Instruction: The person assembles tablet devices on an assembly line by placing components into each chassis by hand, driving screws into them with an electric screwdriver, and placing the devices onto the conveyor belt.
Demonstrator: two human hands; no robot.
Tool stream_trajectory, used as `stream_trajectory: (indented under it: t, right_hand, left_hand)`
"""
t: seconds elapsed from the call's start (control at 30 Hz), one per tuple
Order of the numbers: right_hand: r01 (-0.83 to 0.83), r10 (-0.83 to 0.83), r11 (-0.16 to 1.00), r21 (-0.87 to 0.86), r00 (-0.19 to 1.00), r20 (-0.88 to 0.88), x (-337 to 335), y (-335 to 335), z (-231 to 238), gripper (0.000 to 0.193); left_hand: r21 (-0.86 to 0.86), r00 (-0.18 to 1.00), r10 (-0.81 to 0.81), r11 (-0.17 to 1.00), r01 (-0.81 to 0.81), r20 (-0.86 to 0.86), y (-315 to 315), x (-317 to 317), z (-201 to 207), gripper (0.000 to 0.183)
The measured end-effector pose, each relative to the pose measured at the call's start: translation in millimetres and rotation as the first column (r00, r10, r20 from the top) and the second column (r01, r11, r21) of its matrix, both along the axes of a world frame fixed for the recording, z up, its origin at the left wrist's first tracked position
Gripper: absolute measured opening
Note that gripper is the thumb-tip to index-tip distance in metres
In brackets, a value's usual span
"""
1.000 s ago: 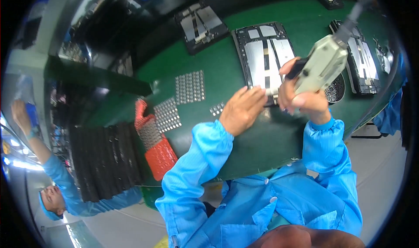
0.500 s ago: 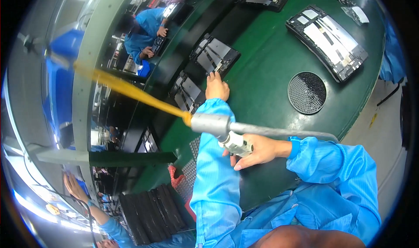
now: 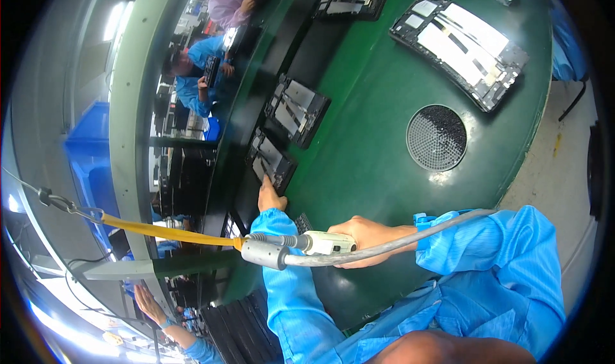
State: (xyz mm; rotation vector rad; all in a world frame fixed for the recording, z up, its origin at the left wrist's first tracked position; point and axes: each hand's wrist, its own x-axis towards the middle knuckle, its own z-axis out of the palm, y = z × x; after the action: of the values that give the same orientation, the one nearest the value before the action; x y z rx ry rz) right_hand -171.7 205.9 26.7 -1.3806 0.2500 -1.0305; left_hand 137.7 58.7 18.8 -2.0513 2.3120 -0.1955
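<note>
While the right hand (image 3: 368,239) stays curled round a pale, cabled tool (image 3: 330,243), the left hand (image 3: 272,199) has moved from the farther opened device (image 3: 298,111) to the nearer opened device (image 3: 274,156) beside the green worktop (image 3: 359,133), apparently touching its edge; whether it grips, I cannot tell.

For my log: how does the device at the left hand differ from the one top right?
The left device lies on the black strip; the right device, on the green table. The left device has the left hand at it; the right device, no hand. Both have pale panels in dark frames.
</note>
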Motion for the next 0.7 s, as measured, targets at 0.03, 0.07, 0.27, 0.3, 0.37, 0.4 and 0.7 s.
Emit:
stream_trajectory:
  t: [0.03, 0.07, 0.27, 0.3, 0.37, 0.4, 0.7]
  right_hand:
    - [0.025, -0.026, 0.999, -0.032, 1.0, -0.014, 0, -1, -1, 0.031]
    - [0.043, -0.044, 0.998, -0.034, 0.999, -0.017, 0, -2, -3, 0.031]
    - [0.14, -0.14, 0.99, 0.019, 0.99, -0.006, -4, -10, -6, 0.026]
    - [0.185, -0.185, 0.983, 0.012, 0.982, -0.038, -7, -12, -4, 0.026]
    - [0.283, -0.287, 0.957, -0.066, 0.957, -0.046, -2, -14, -2, 0.027]
    - [0.351, -0.36, 0.931, -0.102, 0.929, -0.087, -11, -16, 2, 0.028]
    - [0.725, -0.731, 0.683, -0.095, 0.677, -0.087, -52, -51, 10, 0.034]
  left_hand:
    - [-0.143, 0.996, 0.091, 0.986, -0.089, 0.011, 0, -2, -2, 0.055]
    - [-0.283, 0.983, 0.183, 0.943, -0.174, 0.006, -3, -3, -5, 0.051]
    - [-0.573, 0.97, 0.24, 0.791, -0.216, -0.035, 2, -21, 34, 0.028]
    - [-0.619, 0.981, 0.194, 0.772, -0.147, 0.008, 7, -19, 41, 0.032]
    - [-0.806, 0.984, -0.014, 0.576, -0.136, -0.176, 11, 54, 32, 0.021]
    - [-0.755, 0.981, 0.042, 0.632, -0.173, -0.19, 24, 55, 39, 0.02]
    - [-0.739, 0.869, -0.47, 0.638, 0.215, -0.154, 163, -120, 62, 0.032]
